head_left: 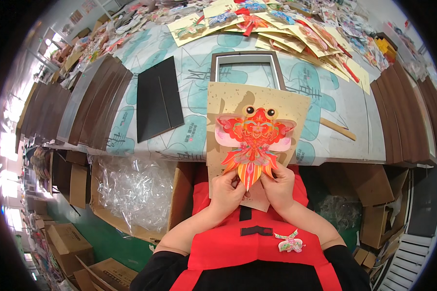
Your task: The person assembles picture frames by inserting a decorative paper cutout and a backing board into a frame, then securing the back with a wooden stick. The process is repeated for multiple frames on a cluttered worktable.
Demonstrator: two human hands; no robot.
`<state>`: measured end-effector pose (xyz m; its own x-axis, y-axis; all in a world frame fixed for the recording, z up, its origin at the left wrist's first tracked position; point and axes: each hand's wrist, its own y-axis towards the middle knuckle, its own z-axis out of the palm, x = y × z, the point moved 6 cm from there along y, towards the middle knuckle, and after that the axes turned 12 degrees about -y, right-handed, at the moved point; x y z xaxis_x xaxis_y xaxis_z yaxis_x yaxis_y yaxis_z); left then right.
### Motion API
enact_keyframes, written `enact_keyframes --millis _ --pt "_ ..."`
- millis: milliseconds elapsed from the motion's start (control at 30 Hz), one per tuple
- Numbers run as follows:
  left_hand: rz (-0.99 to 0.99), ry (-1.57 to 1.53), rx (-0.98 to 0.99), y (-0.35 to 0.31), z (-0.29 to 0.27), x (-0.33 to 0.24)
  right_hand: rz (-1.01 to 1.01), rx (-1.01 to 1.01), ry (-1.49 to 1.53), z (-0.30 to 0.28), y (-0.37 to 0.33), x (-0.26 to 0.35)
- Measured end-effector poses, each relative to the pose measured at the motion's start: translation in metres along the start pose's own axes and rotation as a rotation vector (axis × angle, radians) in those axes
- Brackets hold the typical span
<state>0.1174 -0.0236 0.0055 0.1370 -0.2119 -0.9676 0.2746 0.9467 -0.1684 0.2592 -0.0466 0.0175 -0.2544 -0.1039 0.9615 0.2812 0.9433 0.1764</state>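
I held a tan card (pixel 228 104) up in front of me, over the near edge of the table (pixel 354 126), with a bright red and orange paper goldfish (pixel 255 143) lying on its face. My left hand (pixel 226 190) pinched the card's lower edge just left of the fish's tail, fingers curled and closed on it. My right hand (pixel 279 186) gripped the lower edge on the other side, thumb pressed near the tail. The two hands sat close together, the tail between them. Behind the card an empty dark picture frame (pixel 247 57) lay flat on the table, and a black board (pixel 159 98) lay to its left. More fish cards (pixel 296 36) were spread along the far side. A small paper cutout (pixel 289 241) rested on my red apron (pixel 238 247).
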Motion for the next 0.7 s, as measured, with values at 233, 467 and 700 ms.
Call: enact_keyframes --millis 233,467,700 --pt "-0.063 -0.141 0.017 0.004 0.002 0.003 -0.139 0.109 -0.071 0.002 0.002 0.003" --pt "-0.202 -0.580 0.151 0.001 0.005 0.014 0.216 0.275 0.544 0.011 -0.001 -0.002" --pt "-0.129 -0.512 0.035 0.003 0.008 0.009 -0.044 0.107 0.177 0.002 0.002 0.010"
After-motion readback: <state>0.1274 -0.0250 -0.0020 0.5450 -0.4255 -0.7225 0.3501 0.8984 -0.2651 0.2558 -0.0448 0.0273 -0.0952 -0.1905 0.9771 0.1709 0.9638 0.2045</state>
